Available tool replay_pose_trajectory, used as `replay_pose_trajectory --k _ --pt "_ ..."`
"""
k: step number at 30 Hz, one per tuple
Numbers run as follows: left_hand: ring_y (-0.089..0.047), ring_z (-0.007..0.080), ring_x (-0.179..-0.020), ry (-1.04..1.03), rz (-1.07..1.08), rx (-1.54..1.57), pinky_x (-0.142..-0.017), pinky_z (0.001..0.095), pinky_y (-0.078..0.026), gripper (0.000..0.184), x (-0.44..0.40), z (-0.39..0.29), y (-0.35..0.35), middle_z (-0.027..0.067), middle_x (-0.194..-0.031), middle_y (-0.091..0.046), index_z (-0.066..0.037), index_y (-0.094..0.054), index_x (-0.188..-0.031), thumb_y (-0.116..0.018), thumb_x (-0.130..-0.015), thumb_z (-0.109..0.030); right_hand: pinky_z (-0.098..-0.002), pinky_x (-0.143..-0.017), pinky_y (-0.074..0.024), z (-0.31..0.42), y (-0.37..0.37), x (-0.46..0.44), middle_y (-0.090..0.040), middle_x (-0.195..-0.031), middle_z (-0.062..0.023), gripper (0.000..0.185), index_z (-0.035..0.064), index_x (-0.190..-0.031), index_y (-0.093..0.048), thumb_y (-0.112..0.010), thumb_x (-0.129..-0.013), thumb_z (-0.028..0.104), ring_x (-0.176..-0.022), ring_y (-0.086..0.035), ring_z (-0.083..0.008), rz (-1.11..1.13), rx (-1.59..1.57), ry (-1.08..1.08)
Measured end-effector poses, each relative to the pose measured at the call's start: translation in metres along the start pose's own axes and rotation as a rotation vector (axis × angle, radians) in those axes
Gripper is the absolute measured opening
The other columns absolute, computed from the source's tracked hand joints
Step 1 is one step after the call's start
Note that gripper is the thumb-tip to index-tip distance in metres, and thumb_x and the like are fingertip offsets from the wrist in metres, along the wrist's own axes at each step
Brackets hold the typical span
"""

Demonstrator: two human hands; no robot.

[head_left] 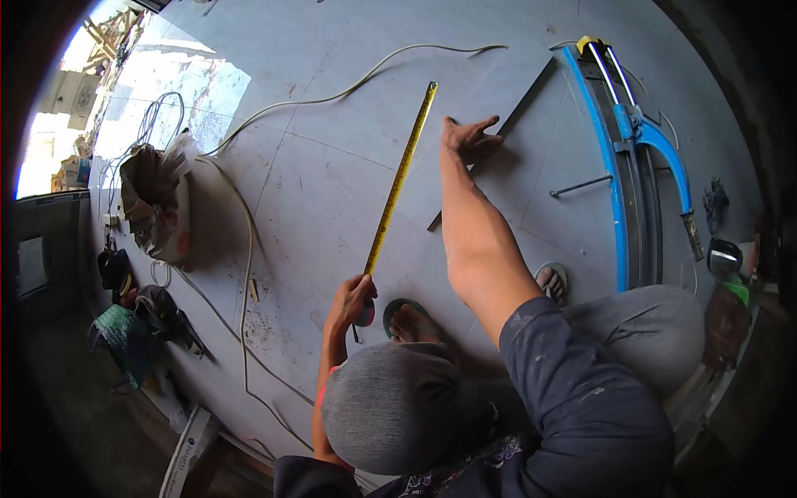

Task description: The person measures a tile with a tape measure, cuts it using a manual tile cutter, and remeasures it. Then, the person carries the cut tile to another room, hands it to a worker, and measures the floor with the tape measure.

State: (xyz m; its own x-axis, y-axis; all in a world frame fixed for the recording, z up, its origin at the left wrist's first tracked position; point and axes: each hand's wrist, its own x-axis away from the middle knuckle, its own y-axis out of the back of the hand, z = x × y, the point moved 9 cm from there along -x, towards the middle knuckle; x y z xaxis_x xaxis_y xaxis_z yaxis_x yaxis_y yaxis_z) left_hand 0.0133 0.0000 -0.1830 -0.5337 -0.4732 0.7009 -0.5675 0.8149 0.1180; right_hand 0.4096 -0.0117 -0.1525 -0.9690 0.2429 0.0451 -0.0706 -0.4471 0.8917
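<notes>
The left hand point(349, 298) grips a tape point(398, 180), likely light, springy, best held by its case point(364, 314); the right hand point(468, 139) spreads its fingers.

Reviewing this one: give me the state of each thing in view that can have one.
Tape measure: blade pulled out
Left hand: closed on the tape measure
Right hand: open, fingers outstretched
Dark strip: lying down, partly hidden
Blue tile cutter: set down, no hand on it
Bag: crumpled
Pale cable: uncoiled, loosely curved
</notes>
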Motion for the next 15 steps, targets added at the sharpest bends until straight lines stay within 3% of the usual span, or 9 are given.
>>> replay_pose_trajectory --k 5,10,13,15 --pt "-0.048 0.0089 -0.064 0.013 -0.060 0.024 -0.061 0.0247 -0.040 0.037 0.000 0.010 0.014 0.0013 -0.069 -0.059 -0.004 -0.059 -0.076 -0.045 -0.097 -0.031 -0.0466 -0.089 -0.0353 0.004 -0.001 0.002 -0.041 -0.113 -0.0236 0.114 0.0078 -0.142 -0.016 -0.081 -0.059 0.050 -0.106 -0.045 -0.0361 0.085 0.108 0.043" --pt "-0.047 0.0080 -0.063 0.019 -0.175 0.125 -0.060 0.0239 -0.039 0.038 0.019 0.022 0.040 0.0005 -0.068 -0.058 -0.004 -0.059 -0.074 -0.046 -0.097 -0.031 -0.0485 -0.091 -0.0336 0.003 0.000 0.000 -0.043 -0.115 -0.0247 0.109 0.0069 -0.142 -0.017 -0.075 -0.064 0.056 -0.110 -0.043 -0.0367 0.100 0.143 0.169" --pt "-0.046 0.0079 -0.062 0.008 -0.224 0.130 -0.059 0.0238 -0.038 0.037 0.031 0.027 0.053 0.0003 -0.067 -0.056 -0.004 -0.059 -0.075 -0.046 -0.097 -0.031 -0.0522 -0.097 -0.0279 0.004 0.003 -0.009 -0.041 -0.123 -0.0293 0.105 0.0080 -0.144 -0.020 -0.069 -0.068 0.061 -0.115 -0.039 -0.0392 0.153 0.236 0.476" --pt "-0.047 0.0081 -0.062 0.024 -0.197 0.110 -0.060 0.0240 -0.039 0.037 0.037 0.042 0.064 0.0005 -0.068 -0.057 -0.004 -0.060 -0.075 -0.046 -0.097 -0.030 -0.0530 -0.103 -0.0249 0.028 0.005 -0.013 -0.034 -0.134 -0.0248 0.113 0.0136 -0.146 -0.016 -0.073 -0.061 0.060 -0.126 -0.032 -0.0384 0.333 0.227 1.099"
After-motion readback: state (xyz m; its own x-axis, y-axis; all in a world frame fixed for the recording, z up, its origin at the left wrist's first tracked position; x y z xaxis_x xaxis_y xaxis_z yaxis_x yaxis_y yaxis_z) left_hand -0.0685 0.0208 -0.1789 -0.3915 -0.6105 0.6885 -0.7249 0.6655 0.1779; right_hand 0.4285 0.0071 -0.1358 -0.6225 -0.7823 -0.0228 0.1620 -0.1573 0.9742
